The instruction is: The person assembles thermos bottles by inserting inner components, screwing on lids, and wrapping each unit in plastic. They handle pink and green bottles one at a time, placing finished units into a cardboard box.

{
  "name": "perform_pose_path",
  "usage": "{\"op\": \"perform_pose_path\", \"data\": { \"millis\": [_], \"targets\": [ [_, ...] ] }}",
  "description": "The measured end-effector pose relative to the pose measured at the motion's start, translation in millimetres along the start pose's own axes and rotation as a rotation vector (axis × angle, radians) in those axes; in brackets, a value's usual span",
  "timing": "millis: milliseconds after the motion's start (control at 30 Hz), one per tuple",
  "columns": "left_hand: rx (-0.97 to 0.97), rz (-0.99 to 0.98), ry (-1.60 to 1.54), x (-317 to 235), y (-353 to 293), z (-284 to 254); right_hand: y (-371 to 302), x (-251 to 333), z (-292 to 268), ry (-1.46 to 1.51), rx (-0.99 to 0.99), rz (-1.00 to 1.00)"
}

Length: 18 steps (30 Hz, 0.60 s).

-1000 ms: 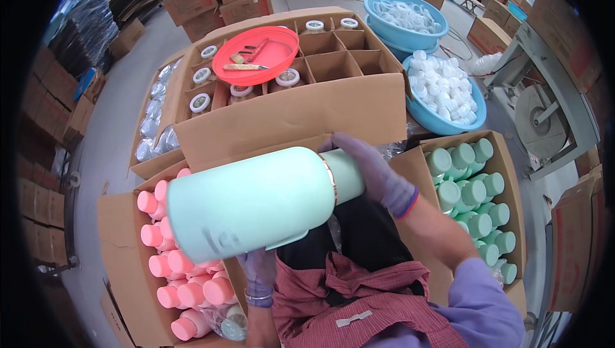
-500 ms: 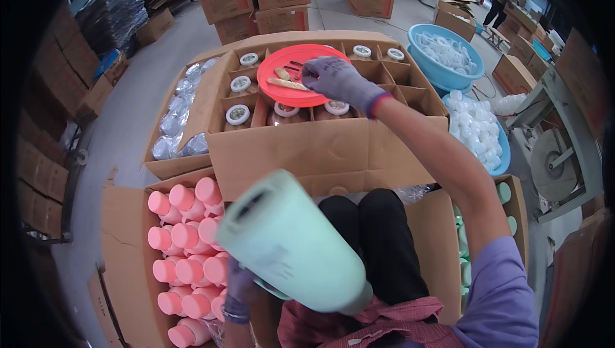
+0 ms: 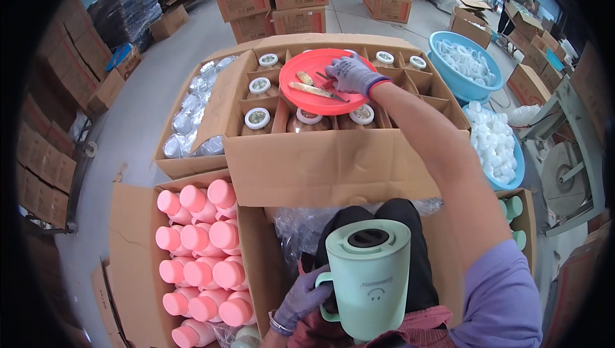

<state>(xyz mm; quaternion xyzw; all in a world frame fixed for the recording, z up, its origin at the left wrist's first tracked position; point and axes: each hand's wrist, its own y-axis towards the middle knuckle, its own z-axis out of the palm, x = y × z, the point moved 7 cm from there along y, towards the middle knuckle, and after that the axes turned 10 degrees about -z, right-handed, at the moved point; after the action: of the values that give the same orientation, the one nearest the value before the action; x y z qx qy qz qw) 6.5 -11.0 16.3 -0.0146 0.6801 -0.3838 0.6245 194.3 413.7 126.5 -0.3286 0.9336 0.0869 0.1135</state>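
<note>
Mint-green jug [image 3: 373, 284], its handle [image 3: 328, 316] inside the left hand's [image 3: 302, 300] curled fingers [image 3: 316, 293]

Tools [image 3: 311, 90] lie on the tray [image 3: 298, 69] beyond the jug [image 3: 371, 271].

left hand [image 3: 302, 298] curled low, right hand [image 3: 351, 74] (gloved) outstretched

Soft, even light; the green jug [image 3: 371, 277] shows sharp, straight edges bend and all 4 corners go black
</note>
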Motion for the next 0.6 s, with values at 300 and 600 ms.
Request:
{"op": "perform_pose_path", "data": {
  "millis": [300, 600],
  "targets": [
    [0.082, 0.138, -0.044, 0, -10, 7, -191, 92, -123, 1.478, -0.078, 0.109],
    [0.357, 0.111, 0.107, -37, 12, 44, -296, 175, -180, 1.042, 0.255, -0.505]
  ]
}}
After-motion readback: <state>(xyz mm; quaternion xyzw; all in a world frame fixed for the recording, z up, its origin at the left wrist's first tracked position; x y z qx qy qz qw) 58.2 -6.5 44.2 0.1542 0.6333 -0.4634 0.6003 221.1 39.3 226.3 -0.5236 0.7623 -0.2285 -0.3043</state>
